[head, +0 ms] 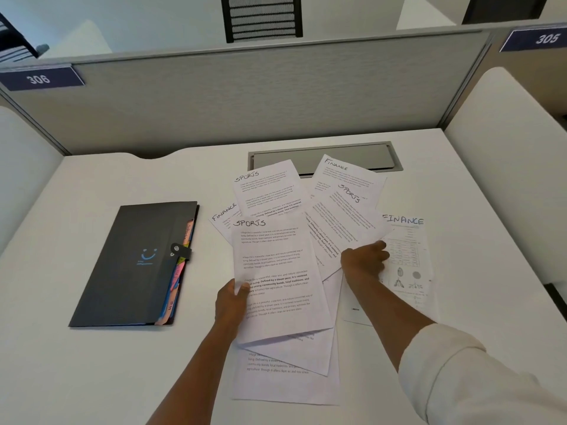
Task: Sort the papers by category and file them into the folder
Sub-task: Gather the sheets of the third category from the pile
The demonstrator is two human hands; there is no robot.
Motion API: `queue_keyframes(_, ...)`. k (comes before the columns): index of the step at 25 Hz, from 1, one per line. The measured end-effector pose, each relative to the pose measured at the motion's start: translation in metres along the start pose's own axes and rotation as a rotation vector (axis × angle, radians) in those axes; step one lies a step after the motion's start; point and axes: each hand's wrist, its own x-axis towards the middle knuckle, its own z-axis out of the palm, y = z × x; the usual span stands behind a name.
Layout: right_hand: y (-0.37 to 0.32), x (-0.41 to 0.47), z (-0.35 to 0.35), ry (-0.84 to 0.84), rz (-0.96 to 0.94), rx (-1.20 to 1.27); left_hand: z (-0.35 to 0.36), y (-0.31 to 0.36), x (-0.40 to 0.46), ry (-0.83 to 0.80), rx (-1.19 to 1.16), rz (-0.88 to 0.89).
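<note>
I'm looking at an office cubicle: a grey fabric partition panel (245, 96) walls off the back of a white laminate desk (92, 363), with cream padded side screens (506, 148) on either flank. Dark blue seat-number plaques reading 306 (40, 78) and 305 (537, 39) sit on the partition's top rail, and a grey metal cable hatch (325, 159) is set into the desktop. Beyond the partition I see a black mesh-backed office chair (262, 18).
</note>
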Motion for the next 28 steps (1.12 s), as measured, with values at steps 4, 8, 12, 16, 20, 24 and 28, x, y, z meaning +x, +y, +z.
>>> queue_keyframes(4, -0.001, 0.004, 0.011, -0.007, -0.186, -0.290, -0.001, 0.000, 0.000, -0.002, -0.011, 0.014)
queue_keyframes(8, 0.000, 0.007, 0.015, -0.016, -0.272, -0.393, -0.001, -0.001, -0.001, -0.008, -0.012, 0.020)
queue_keyframes(12, 0.001, 0.008, 0.018, -0.026, -0.355, -0.413, -0.002, 0.000, 0.000, -0.018, -0.028, 0.010)
queue_keyframes(16, 0.003, 0.014, 0.010, -0.060, -0.361, -0.204, -0.007, 0.002, 0.001, -0.010, -0.152, -0.043)
queue_keyframes(20, 0.011, 0.026, -0.002, -0.079, -0.177, 0.234, -0.015, 0.005, 0.006, -0.018, -0.273, -0.096)
queue_keyframes(24, 0.020, 0.036, -0.018, -0.152, -0.141, 0.475, -0.020, 0.006, 0.009, -0.113, -0.390, -0.154)
queue_keyframes(28, 0.018, 0.032, -0.034, -0.407, -0.207, 0.636, -0.019, 0.023, 0.001, -0.180, -0.468, -0.163)
